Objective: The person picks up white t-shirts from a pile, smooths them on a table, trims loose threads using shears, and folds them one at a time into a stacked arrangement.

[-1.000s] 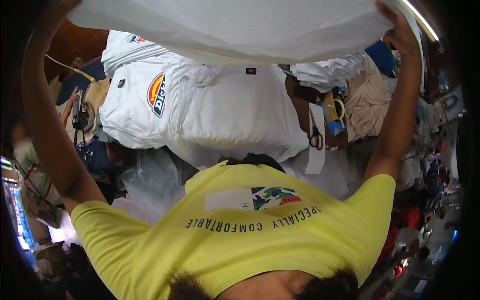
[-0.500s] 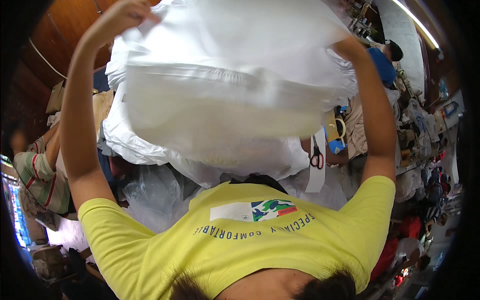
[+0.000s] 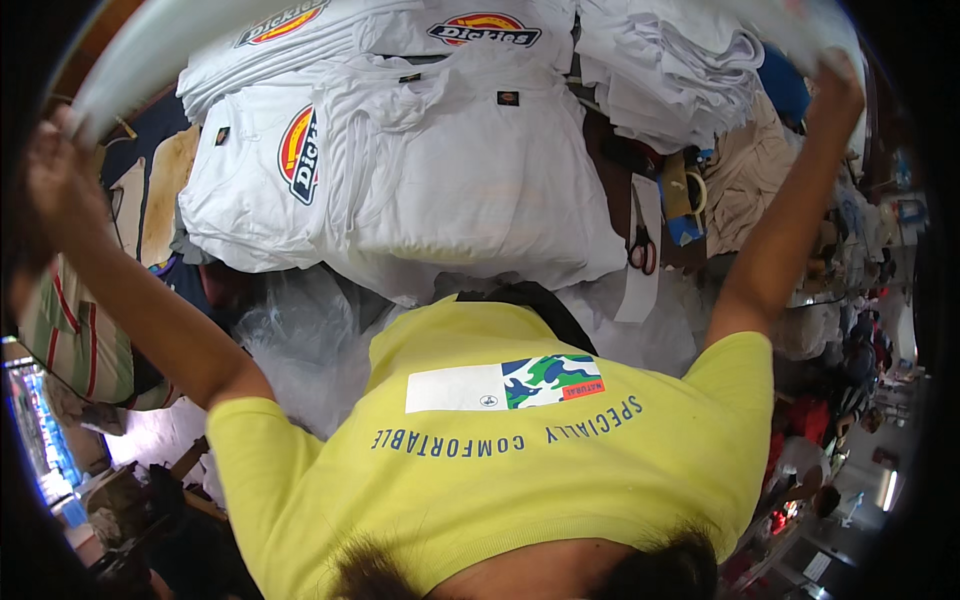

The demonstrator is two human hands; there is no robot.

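Both my arms are raised and spread wide. My left hand (image 3: pixel 68 185), blurred at the far left, and my right hand (image 3: pixel 838 88), at the upper right, grip what looks like a white T-shirt (image 3: pixel 165 55). It arches across the top of the view, and most of it is out of the picture. Below it, in front of me, a white T-shirt (image 3: pixel 470 190) lies spread flat. Another white T-shirt (image 3: pixel 250 185) with a red, yellow and black print lies at its left, partly overlapped.
Folded white shirts (image 3: pixel 670 70) are piled at the back right. Scissors (image 3: pixel 643 257) lie on a white strip (image 3: pixel 640 295), near a cream tape roll (image 3: pixel 697 190) and beige cloth (image 3: pixel 750 165). Clear plastic (image 3: pixel 300 320) hangs at the near edge. A person in a striped shirt (image 3: pixel 85 330) is at left.
My hands have moved farther apart, the left one outward and down. The held white T-shirt has swung up and away, uncovering the shirts on the pile.
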